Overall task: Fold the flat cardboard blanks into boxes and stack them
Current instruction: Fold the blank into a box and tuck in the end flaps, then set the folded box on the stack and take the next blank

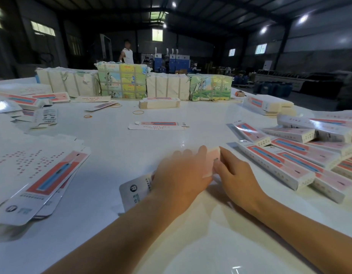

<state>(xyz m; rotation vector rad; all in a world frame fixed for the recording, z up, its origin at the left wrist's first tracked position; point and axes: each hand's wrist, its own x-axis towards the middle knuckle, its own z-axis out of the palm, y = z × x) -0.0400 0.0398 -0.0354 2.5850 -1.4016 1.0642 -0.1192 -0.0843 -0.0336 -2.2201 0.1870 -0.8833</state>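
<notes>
Hands (206, 175) on glossy flat blank (132, 191)

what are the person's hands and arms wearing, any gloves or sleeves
Nothing shows on them. The left hand and right hand are bare, with no gloves, rings or watch visible. Both forearms are uncovered down to the frame's edge, so no sleeve appears. The left hand is motion-blurred.

We observe a bare left hand (181, 173) and bare right hand (235, 175). Both forearms are uncovered: no sleeves, gloves or jewellery.
</notes>
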